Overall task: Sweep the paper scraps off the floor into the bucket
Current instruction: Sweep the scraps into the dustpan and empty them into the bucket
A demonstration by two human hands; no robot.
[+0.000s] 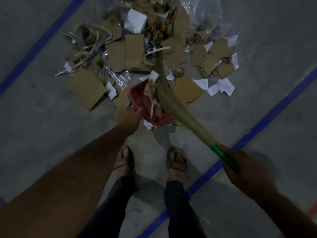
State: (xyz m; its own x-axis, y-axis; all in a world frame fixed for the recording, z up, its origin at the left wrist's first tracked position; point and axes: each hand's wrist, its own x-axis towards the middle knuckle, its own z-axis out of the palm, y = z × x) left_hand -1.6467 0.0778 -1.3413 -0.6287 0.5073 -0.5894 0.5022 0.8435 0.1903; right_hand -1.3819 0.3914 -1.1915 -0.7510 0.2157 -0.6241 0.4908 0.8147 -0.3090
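Note:
A heap of brown cardboard pieces (133, 54) and white paper scraps (224, 85) lies on the grey floor ahead of my feet. A red dustpan (144, 100) rests tilted at the heap's near edge, with a few scraps and a strip inside it. My left hand (128, 117) grips the dustpan's near left rim. My right hand (243, 167) is closed on the green handle (223, 154) of a straw broom (169, 98). The bristles lie across the dustpan's right side and reach up into the heap. No bucket is in view.
Blue tape lines (267, 121) cross the floor on the right and on the far left. Clear plastic film (205, 12) and a cardboard tube (84, 32) lie among the litter. My sandalled feet (176, 160) stand just behind the dustpan.

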